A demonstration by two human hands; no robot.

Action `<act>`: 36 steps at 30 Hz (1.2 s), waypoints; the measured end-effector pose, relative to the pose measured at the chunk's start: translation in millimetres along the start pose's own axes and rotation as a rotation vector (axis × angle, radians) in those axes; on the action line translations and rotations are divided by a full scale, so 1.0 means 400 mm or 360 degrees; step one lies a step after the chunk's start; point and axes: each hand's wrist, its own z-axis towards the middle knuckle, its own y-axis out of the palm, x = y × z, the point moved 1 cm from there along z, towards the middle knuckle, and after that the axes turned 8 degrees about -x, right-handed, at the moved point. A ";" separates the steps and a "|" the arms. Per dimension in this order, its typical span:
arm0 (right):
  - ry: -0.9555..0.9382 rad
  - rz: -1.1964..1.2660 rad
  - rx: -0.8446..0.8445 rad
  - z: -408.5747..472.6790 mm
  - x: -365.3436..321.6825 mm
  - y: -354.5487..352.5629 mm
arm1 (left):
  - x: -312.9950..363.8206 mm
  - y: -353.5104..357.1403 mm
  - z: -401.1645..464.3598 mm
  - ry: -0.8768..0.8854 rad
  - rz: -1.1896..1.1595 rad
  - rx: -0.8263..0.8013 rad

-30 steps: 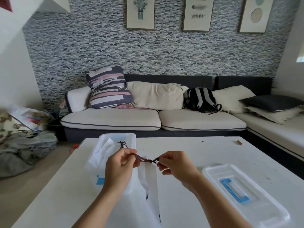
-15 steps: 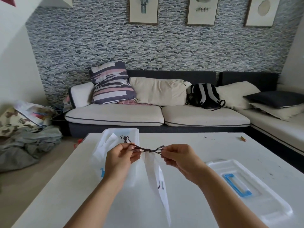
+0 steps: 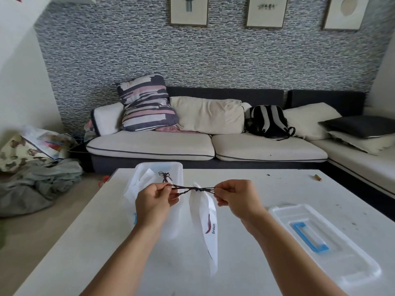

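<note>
The white rectangular tabletop (image 3: 64, 253) fills the near view, and two bare forearms enter from six o'clock. At four o'clock from the hands, a clear plastic lid with a blue handle (image 3: 320, 238) lies flat on the table, well apart from them. The left hand (image 3: 157, 201) is at the nine o'clock end of a thin dark brown cord (image 3: 186, 189), with thumb and curled fingers pinching the strands there. The right hand (image 3: 237, 199) pinches the three o'clock end the same way. The cord runs taut and roughly level between them above the table, its strands gathered at a small knot nearer the right hand. From that knot a slim white bag printed with a dark red mark and the word "broun" (image 3: 206, 229) hangs toward six o'clock; whether its lower end touches the table cannot be told. At eleven o'clock, behind the left hand, a clear plastic storage box (image 3: 180, 174) stands at the table's far edge and holds a second white bag (image 3: 132, 189) whose dark cord is tied in a bow (image 3: 165, 176). At two o'clock a small brown stub (image 3: 317, 177) lies near the far right edge. On the floor at nine o'clock is a heap of grey cloth (image 3: 38, 184). Beyond stands a cream and dark grey sofa (image 3: 149, 144) carrying a striped pillow (image 3: 147, 103) and a black and grey backpack (image 3: 269, 120), against a mottled grey wall (image 3: 213, 60).
</note>
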 end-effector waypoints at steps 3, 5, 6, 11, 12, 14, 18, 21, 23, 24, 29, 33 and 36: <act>-0.0035 -0.0151 0.0012 0.005 0.000 -0.003 | -0.007 -0.003 0.006 0.0043 0.0118 0.0002; -0.0123 -0.0370 0.0013 0.008 -0.006 -0.005 | -0.010 -0.010 0.011 0.0060 0.0179 -0.0009; -0.0152 -0.0458 -0.0002 0.008 -0.008 -0.006 | -0.011 -0.014 0.013 0.0052 0.0175 -0.0019; -0.0163 -0.0527 -0.0003 0.018 0.002 -0.011 | -0.021 -0.016 0.005 0.0051 0.0214 -0.0061; -0.0142 -0.0467 0.0002 0.019 0.003 -0.012 | -0.020 -0.011 -0.002 0.0078 0.0216 -0.0074; -0.0013 -0.0174 -0.0144 0.009 -0.001 -0.003 | -0.018 -0.004 -0.013 0.0074 0.0142 -0.0118; 0.0182 -0.0184 -0.0698 -0.018 0.012 0.049 | 0.001 0.012 -0.030 -0.0245 -0.0383 -0.0268; -0.0030 -0.0754 -0.0649 -0.010 0.036 0.101 | 0.010 0.016 -0.032 -0.0311 -0.0519 -0.0345; -0.0065 -0.0686 -0.0466 0.003 0.042 0.124 | 0.020 0.007 -0.029 -0.0351 -0.0512 -0.0465; -0.0016 -0.0557 -0.0415 0.009 0.044 0.131 | 0.027 -0.002 -0.026 -0.0361 -0.0465 -0.0504; 0.0178 -0.0130 -0.0261 0.032 0.022 0.130 | 0.008 -0.131 0.053 0.0318 0.1106 0.0066; 0.0307 0.0191 -0.0079 0.044 0.016 0.137 | -0.068 -0.223 0.122 -0.0188 0.1827 -0.0046; 0.0322 0.0514 -0.0015 0.057 -0.004 0.154 | -0.093 -0.231 0.127 -0.0194 0.1759 -0.0156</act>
